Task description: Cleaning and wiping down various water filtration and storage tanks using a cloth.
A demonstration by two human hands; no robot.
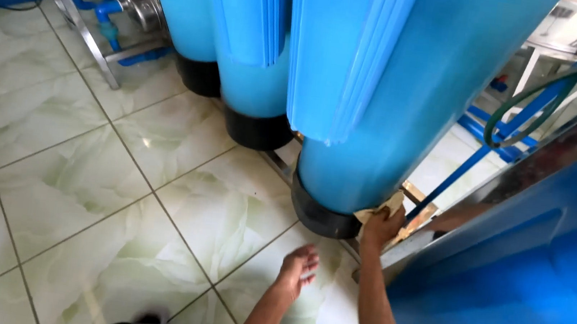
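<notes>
My right hand (381, 227) grips a yellowish cloth (386, 203) and presses it against the lower side of a large blue cylindrical tank (394, 123), just above its black base (322, 218). My left hand (298, 268) rests flat on the tiled floor (83, 182) with fingers spread, a little in front of that base. Two more blue tanks (255, 71) stand in a row behind the near one.
Blue pipes and a metal pump (140, 4) sit in a steel frame at the back left. A green hose (549, 97) loops at the upper right. A big blue panel with a metal edge (521, 282) fills the right side.
</notes>
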